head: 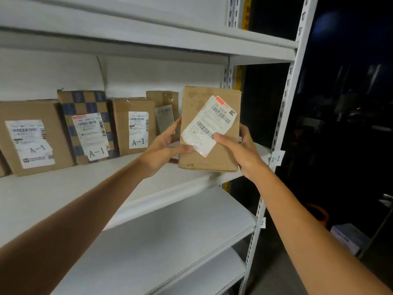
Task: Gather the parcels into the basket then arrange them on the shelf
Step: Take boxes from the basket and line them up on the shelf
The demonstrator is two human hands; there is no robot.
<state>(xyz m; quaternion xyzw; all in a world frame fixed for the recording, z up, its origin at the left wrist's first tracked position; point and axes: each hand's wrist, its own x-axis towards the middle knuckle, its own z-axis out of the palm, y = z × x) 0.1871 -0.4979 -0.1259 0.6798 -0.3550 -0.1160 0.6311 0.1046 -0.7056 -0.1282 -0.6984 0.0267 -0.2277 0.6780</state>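
both hands, left & right, are gripping the parcel upright w/ its bottom at the shelf front edge near the right end, so imo letting go early could tip it off bc it's barely on.

My left hand and right hand: both bare, fingers slender. My left forearm and right forearm: bare along their whole visible length.
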